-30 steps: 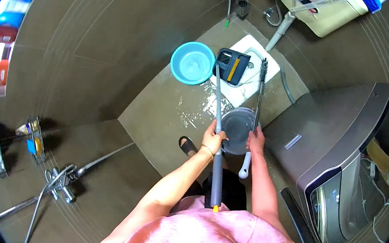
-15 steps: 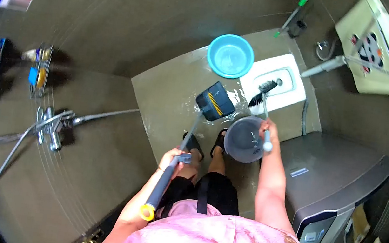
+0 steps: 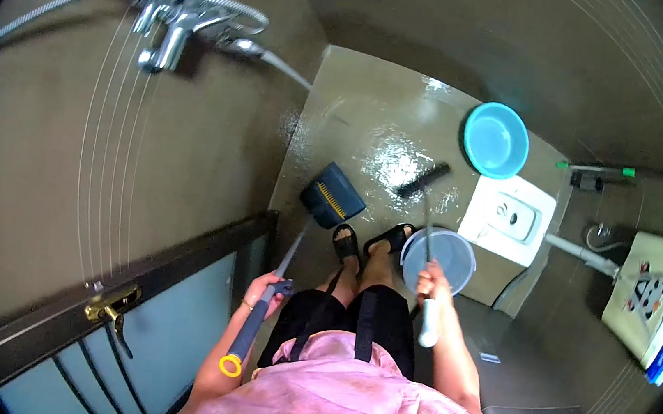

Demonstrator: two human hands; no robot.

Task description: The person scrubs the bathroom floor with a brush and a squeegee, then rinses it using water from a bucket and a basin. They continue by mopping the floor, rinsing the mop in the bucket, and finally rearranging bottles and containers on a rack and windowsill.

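My left hand [image 3: 261, 291] is closed around the grey handle of a long-handled dustpan [image 3: 333, 196]. The pan, dark with a row of yellow teeth, rests low by the wet floor to the left of my sandals. In my right hand [image 3: 433, 282] is the shaft of a long-handled brush [image 3: 424, 179], its pale grip end pointing back toward me. Its black bristle head is over the shiny wet floor, right of the dustpan and apart from it. A translucent grey bucket [image 3: 457, 264] stands just beyond my right hand, partly behind the brush shaft.
A blue basin [image 3: 497, 140] sits by the far wall, beside a white squat toilet [image 3: 547, 207]. A cistern [image 3: 624, 321] hangs on the right wall. A shower mixer [image 3: 177, 18] is on the left wall, above a door with a brass handle [image 3: 112, 304]. A grey appliance [image 3: 524, 355] stands right.
My view has turned toward the door. The brush head has moved from the squat toilet to the open floor on the left. The dustpan has shifted nearer the door side. Both hands keep their holds.
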